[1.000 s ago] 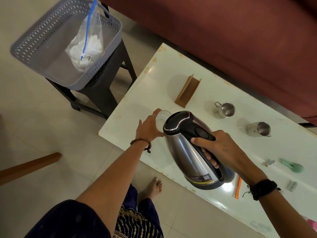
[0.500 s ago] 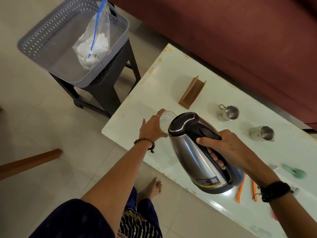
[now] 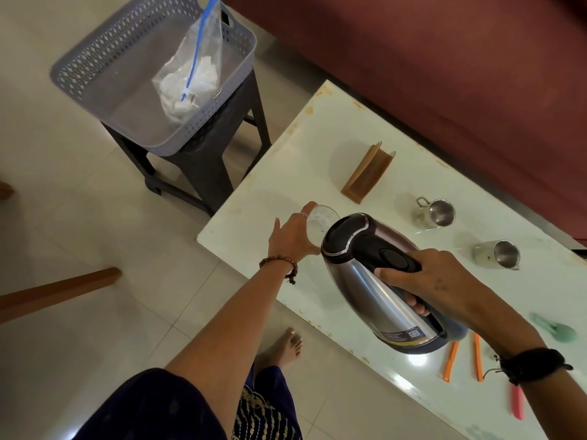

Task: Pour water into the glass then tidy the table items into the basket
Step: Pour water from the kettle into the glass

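Observation:
My left hand (image 3: 290, 236) is wrapped around a clear glass (image 3: 321, 220) standing on the white table (image 3: 286, 185) near its left corner. My right hand (image 3: 425, 277) grips the black handle of a steel electric kettle (image 3: 374, 281), which is tilted with its spout end over the glass. The spout and any stream of water are hidden behind the kettle's lid. A grey perforated basket (image 3: 95, 68) sits on a dark stool (image 3: 203, 166) to the left of the table, with a clear zip bag (image 3: 190, 77) standing in it.
On the table lie a brown napkin holder (image 3: 368, 174), two steel mugs (image 3: 436, 212) (image 3: 498, 254), two orange sticks (image 3: 451, 360), a green item (image 3: 556, 327) and a pink item (image 3: 517, 404). A maroon sofa (image 3: 444, 74) runs behind. My bare foot (image 3: 287, 346) stands by the table's edge.
The view has shifted so everything sits a little further right and lower in the frame. The kettle stays tilted over the glass and both hands keep their hold.

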Demonstrator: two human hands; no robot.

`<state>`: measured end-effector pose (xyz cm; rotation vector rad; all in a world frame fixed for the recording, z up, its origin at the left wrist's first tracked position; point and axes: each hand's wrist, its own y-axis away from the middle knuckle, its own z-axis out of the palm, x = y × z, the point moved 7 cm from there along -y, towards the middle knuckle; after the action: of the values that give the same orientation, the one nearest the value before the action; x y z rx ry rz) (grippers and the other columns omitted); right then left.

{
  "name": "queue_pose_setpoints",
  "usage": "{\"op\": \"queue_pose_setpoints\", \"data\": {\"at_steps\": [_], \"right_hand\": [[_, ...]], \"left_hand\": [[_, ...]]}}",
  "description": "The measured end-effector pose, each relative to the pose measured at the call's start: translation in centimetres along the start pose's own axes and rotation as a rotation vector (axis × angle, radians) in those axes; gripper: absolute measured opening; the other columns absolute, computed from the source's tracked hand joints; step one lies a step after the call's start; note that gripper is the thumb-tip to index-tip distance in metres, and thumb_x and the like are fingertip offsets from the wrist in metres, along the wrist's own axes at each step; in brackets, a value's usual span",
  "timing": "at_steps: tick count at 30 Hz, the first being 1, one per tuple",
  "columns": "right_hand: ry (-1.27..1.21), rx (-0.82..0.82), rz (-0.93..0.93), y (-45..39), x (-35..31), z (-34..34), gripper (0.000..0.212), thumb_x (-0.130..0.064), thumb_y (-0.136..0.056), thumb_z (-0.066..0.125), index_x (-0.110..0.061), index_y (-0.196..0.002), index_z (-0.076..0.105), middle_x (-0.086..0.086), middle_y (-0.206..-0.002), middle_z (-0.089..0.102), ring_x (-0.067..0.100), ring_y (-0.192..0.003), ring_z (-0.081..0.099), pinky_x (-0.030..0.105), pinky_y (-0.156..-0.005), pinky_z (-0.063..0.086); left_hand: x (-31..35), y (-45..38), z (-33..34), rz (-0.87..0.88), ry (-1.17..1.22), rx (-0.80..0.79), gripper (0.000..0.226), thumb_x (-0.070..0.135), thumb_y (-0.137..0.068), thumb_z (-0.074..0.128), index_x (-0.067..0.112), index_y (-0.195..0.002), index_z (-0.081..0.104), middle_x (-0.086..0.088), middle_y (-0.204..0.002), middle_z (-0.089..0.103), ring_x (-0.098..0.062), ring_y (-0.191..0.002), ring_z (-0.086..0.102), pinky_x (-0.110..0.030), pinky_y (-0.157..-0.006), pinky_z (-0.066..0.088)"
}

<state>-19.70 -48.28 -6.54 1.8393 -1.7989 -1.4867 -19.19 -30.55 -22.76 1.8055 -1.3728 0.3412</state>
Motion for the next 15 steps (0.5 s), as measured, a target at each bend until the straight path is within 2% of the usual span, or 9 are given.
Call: {"op": "queue_pose_setpoints", "data": {"at_steps": [5,7,10,15], "right_hand": [[0.118,0.046,-0.066,-0.1,-1.1,-0.9,0.019,-0.027,-0.081,0.067,-0.011,-0.074,0.062,0.002,-0.047,0.056,0.008,-0.035,0.051,0.018,-0.043,0.045],[0.155,0.075,-0.087,-0.1,-1.5,-1.2,0.020,-0.028,-0.079,0.068,-0.010,-0.075,0.063,0.003,-0.048,0.056,0.012,-0.039,0.053,0.025,-0.048,0.049],[0.220,0.106,-0.113,-0.3,-2.0,-1.8,0.024,-0.033,-0.077,0.069,-0.013,-0.067,0.061,0.004,-0.046,0.059,0.013,-0.041,0.055,0.033,-0.053,0.052],[0.297,0.071,-0.165,-1.1,-2.5,-2.3,0.030,-0.040,-0.068,0.068,-0.016,-0.056,0.055,-0.002,-0.038,0.052,0.009,-0.035,0.047,0.024,-0.044,0.040]], "left_hand": [[-0.1,0.2,0.0,-0.009,0.001,-0.002,0.099,0.036,-0.069,0.077,0.025,-0.145,0.013,-0.007,-0.128,0.054,-0.022,-0.123,0.049,-0.048,-0.116,0.016],[-0.2,0.3,0.0,-0.016,0.001,-0.001,0.099,0.037,-0.070,0.076,0.026,-0.145,0.014,-0.007,-0.128,0.054,-0.022,-0.123,0.049,-0.047,-0.116,0.016],[-0.4,0.5,0.1,-0.011,-0.013,-0.011,0.097,0.038,-0.070,0.076,0.025,-0.145,0.015,-0.005,-0.128,0.055,-0.020,-0.124,0.049,-0.047,-0.117,0.017],[-0.4,0.8,0.0,-0.013,-0.007,-0.012,0.095,0.033,-0.069,0.076,0.026,-0.143,0.017,-0.007,-0.124,0.056,-0.023,-0.120,0.051,-0.048,-0.116,0.015]]}}
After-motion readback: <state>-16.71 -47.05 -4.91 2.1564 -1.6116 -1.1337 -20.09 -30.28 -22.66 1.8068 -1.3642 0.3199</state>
